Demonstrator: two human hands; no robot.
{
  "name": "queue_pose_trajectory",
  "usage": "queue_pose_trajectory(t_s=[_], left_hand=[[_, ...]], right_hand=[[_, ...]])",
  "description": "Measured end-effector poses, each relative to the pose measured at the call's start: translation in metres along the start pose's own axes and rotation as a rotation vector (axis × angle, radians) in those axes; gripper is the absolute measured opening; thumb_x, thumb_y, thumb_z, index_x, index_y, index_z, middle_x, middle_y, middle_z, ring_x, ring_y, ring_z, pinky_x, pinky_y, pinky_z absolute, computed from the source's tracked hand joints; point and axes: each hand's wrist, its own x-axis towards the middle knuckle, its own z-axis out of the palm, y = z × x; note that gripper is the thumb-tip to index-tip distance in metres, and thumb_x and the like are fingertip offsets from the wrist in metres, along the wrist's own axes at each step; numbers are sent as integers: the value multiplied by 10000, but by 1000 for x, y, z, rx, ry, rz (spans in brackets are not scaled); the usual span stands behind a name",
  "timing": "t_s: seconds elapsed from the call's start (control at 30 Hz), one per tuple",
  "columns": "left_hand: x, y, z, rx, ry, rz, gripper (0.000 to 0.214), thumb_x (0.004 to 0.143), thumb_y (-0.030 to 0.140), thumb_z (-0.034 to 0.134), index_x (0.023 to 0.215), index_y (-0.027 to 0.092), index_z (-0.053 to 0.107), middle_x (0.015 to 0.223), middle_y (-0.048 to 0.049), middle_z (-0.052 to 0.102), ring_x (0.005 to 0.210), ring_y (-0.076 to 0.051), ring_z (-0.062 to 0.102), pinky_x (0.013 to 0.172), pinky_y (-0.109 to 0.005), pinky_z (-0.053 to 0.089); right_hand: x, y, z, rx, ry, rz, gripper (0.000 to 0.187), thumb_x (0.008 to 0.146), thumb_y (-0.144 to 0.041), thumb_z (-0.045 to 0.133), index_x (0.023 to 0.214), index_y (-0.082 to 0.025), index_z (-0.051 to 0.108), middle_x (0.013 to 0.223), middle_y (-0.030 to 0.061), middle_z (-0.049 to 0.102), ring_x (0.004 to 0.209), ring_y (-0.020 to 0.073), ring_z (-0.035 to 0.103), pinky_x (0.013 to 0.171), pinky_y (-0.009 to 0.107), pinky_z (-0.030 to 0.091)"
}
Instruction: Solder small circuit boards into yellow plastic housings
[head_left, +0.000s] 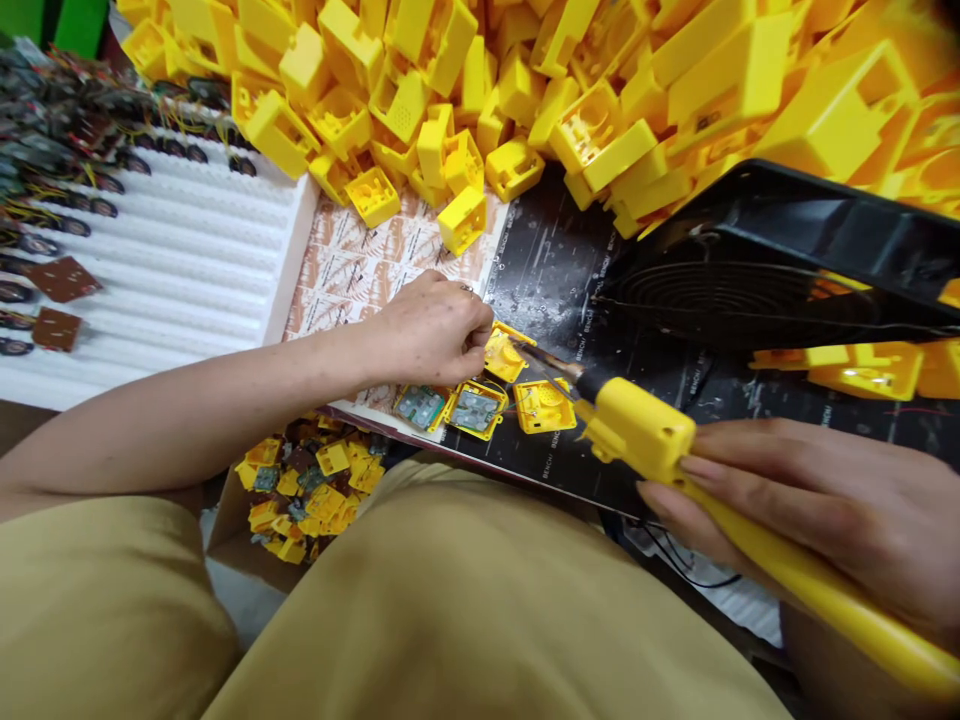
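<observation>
My right hand (817,500) is wrapped round the yellow handle of a soldering iron (645,425). Its metal tip points left, over a small yellow plastic housing (505,354). At that housing's left edge, my left hand (439,325) is closed, with the fingertips partly hidden; it appears to grip the edge. Just below lie two housings with grey-green circuit boards in them, one circuit board (475,410) in the middle and another circuit board (421,406) to its left. Another open yellow housing (544,405) sits under the iron's tip.
A heap of yellow housings (450,80) covers the back of the bench (555,250). The black fan (750,270) stands at right. White ridged foam (202,240) at left carries wired round parts and brown boards. A box of yellow parts (319,490) is below the bench edge.
</observation>
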Motion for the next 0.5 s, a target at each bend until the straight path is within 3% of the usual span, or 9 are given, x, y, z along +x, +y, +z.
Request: queue_pose_trajectory(t_s=[0.17,0.33,0.5], left_hand=[[0,-1,-2,21,-29,-12,154,720,221,522,698,162,662,676,-19,661,671,-159,593,704,-289,421],[-1,-2,-1,23,-22,17,139,730,204,524,701,166,654,754,-30,670,750,-180,604,709,-296,422],[0,-2,1,31,-8,40,144,748,207,528,710,160,659,775,-33,668,770,-176,608,756,-306,442]], right_hand=[[-18,16,2,-9,19,40,71,870,-270,662,923,-250,618,794,-16,678,672,94,647,583,220,529],[-29,22,7,-48,97,53,470,796,-289,746,1234,-261,577,920,6,717,746,139,681,627,254,571],[-23,14,8,-102,96,79,555,842,-298,701,1353,-355,493,896,-23,722,693,133,676,601,250,544]])
